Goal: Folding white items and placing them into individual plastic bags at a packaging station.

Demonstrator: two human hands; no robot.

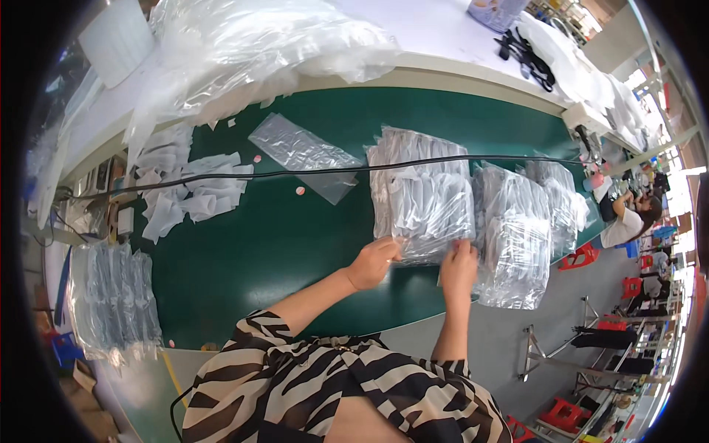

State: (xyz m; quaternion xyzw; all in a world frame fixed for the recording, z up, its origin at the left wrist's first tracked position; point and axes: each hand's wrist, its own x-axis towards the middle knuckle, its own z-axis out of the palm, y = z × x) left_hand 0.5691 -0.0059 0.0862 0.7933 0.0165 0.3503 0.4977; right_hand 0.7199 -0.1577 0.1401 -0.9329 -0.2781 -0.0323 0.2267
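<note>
Green covers the long bench (295, 266); one big heap of clear plastic (273, 44) lies on the white shelf (443, 33) behind it. Three stacks of clear packets stand on the right: a front stack (425, 181), a middle stack (513, 236) and a far stack (563, 196), pale grey material showing inside the plastic. One left stack (114, 299) is similarly filled. Next come one loose grey pile (196, 184) and one flat clear bag (303, 151). Left hand (377, 263) and right hand (459, 267), fingers closed, pinch the front stack's near edge. Two small pinkish discs (300, 190) lie near the bag.
</note>
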